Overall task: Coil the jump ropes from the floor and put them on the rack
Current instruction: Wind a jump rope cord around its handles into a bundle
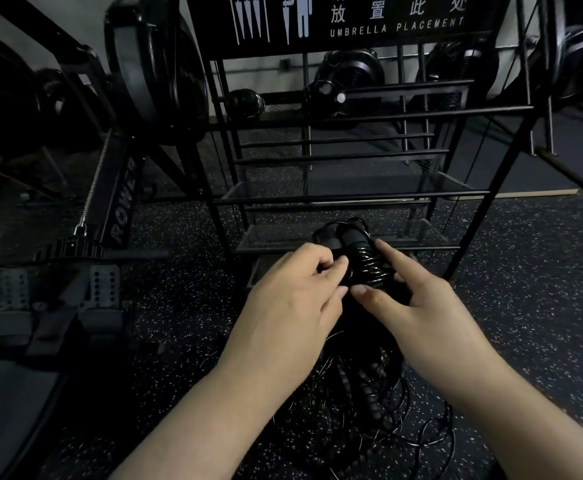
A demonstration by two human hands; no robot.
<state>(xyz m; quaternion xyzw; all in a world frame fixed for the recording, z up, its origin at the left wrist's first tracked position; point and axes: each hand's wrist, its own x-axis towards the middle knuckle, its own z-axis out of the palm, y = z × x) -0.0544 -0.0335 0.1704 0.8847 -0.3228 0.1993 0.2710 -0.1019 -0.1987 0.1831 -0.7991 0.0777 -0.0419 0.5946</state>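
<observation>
One jump rope [366,268] is held up between both hands in front of the rack [352,199], its cord wound in tight glossy turns around what look like the two black handles held side by side — the wrap reads as nearly finished, though the free end of the cord cannot be made out. The left hand [297,289] pinches the bundle from its side, fingers curled in against the coils; the right hand [411,292] grips it from the other side, thumb laid across the lower turns and fingers reaching over the top. Directly beneath, on the speckled rubber floor [525,271], lies a loose tangle of ropes [369,403] — thin black cords looping over one another, with at least one beaded or ribbed length among them; how many ropes it contains cannot be told. The rack's mesh shelves just beyond the hands show no coiled rope that can be made out in the dim light. Judgement: the task is at an early stage — one rope close to ready for shelving, none clearly placed, the floor pile yet to be sorted and coiled. A rowing machine [120,199] stands to the left, and a sign [352,19] reading "UMBRELLA PLACEMENT" tops the rack.
</observation>
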